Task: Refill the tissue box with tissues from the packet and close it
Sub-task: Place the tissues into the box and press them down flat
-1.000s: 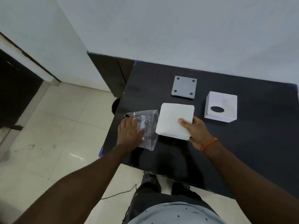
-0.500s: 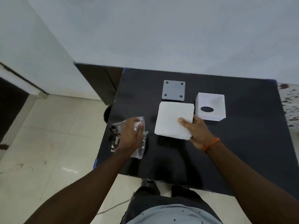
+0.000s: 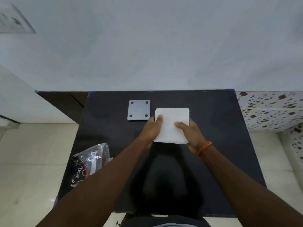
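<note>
Surface: matte black worktop against pale wall, cream tiled floor | Around: grey square plate with four dark dots; crumpled clear plastic packet at near-left edge | We grip the white square tissue stack: left hand, right hand clasp its sides.

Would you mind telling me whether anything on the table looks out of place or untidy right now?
Only the empty packet: it lies crumpled at the table's near left edge, seemingly slightly overhanging it. The grey lid lies flat, and both hands hold the tissue stack squarely. The tissue box itself is not visible.
</note>
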